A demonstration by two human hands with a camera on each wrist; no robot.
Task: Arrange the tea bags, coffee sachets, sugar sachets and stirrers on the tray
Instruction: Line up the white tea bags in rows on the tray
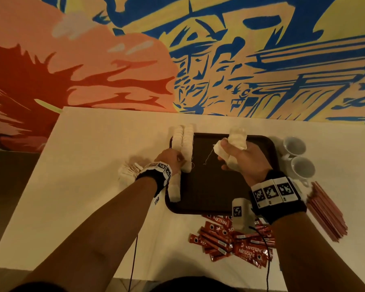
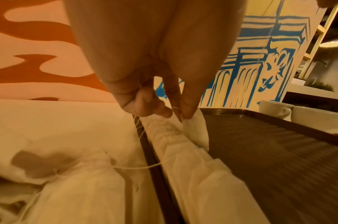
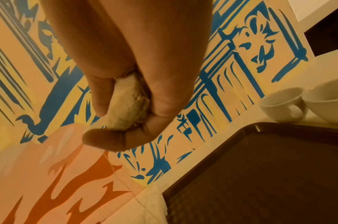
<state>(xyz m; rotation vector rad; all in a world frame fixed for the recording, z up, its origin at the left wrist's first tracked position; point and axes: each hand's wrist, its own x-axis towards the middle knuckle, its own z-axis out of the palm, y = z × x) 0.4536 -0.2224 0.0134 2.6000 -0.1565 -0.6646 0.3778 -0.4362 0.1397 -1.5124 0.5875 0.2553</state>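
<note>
A dark brown tray [image 1: 211, 199] lies on the white table. White tea bags [image 1: 182, 142] stand in rows along its left side, seen close in the left wrist view as a row of tea bags [image 2: 185, 145] by the tray rim [image 2: 154, 171]. My left hand [image 1: 173, 159] pinches a tea bag [image 2: 194, 125] at the row, thumb and fingertips [image 2: 187, 112] on its top. My right hand [image 1: 240, 159] hovers above the tray and grips a bunch of tea bags [image 1: 236, 138], visible as a tea bag wad [image 3: 125, 106] in the fist, with a thread dangling.
Red coffee sachets [image 1: 232, 239] lie scattered in front of the tray. Pink stirrers [image 1: 327, 211] lie at the right. Two white cups [image 1: 297, 157] stand right of the tray. A pile of white sachets [image 1: 128, 170] sits left of my left wrist. A painted wall rises behind the table.
</note>
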